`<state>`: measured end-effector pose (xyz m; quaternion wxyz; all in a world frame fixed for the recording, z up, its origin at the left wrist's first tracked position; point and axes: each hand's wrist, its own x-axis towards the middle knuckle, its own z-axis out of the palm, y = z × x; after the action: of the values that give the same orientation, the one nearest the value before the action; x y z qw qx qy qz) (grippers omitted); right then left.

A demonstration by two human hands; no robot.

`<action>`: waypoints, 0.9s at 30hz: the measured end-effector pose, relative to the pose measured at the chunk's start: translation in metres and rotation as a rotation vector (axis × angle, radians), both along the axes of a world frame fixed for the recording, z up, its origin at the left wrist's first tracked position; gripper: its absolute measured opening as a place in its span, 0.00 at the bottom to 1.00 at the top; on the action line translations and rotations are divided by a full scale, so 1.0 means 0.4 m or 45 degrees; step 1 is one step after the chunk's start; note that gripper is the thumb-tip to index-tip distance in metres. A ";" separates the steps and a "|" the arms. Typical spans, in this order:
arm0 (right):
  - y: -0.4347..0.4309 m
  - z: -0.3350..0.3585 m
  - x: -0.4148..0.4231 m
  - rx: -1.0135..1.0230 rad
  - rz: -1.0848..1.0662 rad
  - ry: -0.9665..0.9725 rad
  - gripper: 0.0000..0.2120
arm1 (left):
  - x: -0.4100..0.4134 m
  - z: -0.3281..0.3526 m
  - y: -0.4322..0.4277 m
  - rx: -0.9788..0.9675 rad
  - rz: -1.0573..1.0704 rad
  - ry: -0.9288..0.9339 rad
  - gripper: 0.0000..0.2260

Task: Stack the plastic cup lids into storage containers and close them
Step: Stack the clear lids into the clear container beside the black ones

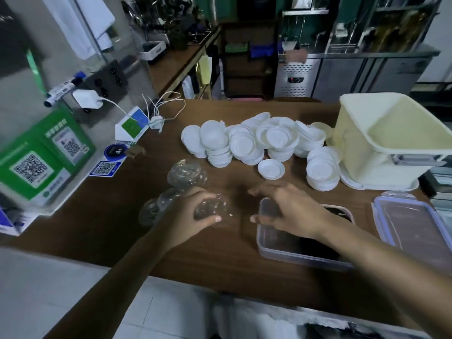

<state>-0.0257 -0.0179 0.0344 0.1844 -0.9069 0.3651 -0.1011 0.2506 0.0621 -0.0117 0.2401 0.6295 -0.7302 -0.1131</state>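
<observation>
Clear plastic lids (210,208) sit stacked in the left hand (188,212), its grip curled round them, beside the open storage container (269,250) on the table (208,261). The right hand (291,209) spreads over it, grip loose and empty. Next, probably: lowering the stack inside.

Dark wood-grain tabletop (220,260), smooth and matt. White cup lids (244,143) of opaque, dull plastic; clear dome lids (187,173) of thin, glossy, see-through plastic. Transparent plastic storage container (269,241), likewise its container lid (415,223), blue-tinted at the rim. Cream bin (362,152) in matt plastic. Brushed metal on the cabinet (342,77). Glossy green QR placards (36,167).
</observation>
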 end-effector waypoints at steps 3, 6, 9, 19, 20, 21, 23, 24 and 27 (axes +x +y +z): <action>0.002 -0.020 0.093 0.025 -0.025 0.094 0.34 | 0.096 -0.025 -0.009 0.065 0.032 -0.103 0.27; 0.000 -0.039 0.171 0.088 -0.074 0.222 0.40 | 0.164 -0.052 -0.029 0.198 -0.010 -0.013 0.34; -0.004 -0.066 0.228 0.109 -0.090 0.314 0.45 | 0.201 -0.072 -0.052 0.258 -0.043 0.002 0.37; -0.030 -0.123 0.310 0.133 -0.148 0.548 0.55 | 0.208 -0.085 -0.122 0.174 -0.216 -0.220 0.43; -0.031 -0.119 0.306 0.132 -0.155 0.531 0.55 | 0.204 -0.082 -0.125 0.167 -0.220 -0.227 0.42; -0.033 -0.114 0.301 0.126 -0.164 0.501 0.54 | 0.201 -0.080 -0.127 0.160 -0.220 -0.214 0.41; -0.038 -0.100 0.283 0.124 -0.199 0.438 0.54 | 0.195 -0.076 -0.130 0.131 -0.222 -0.195 0.40; -0.040 -0.089 0.271 0.129 -0.216 0.407 0.54 | 0.192 -0.073 -0.132 0.129 -0.224 -0.199 0.40; -0.038 -0.045 0.226 0.121 -0.239 0.288 0.47 | 0.180 -0.060 -0.135 0.125 -0.223 -0.177 0.39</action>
<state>0.0646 -0.0332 0.0164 0.1745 -0.8647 0.4711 0.0024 0.3227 0.0079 -0.0357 0.1471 0.5805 -0.7910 -0.1253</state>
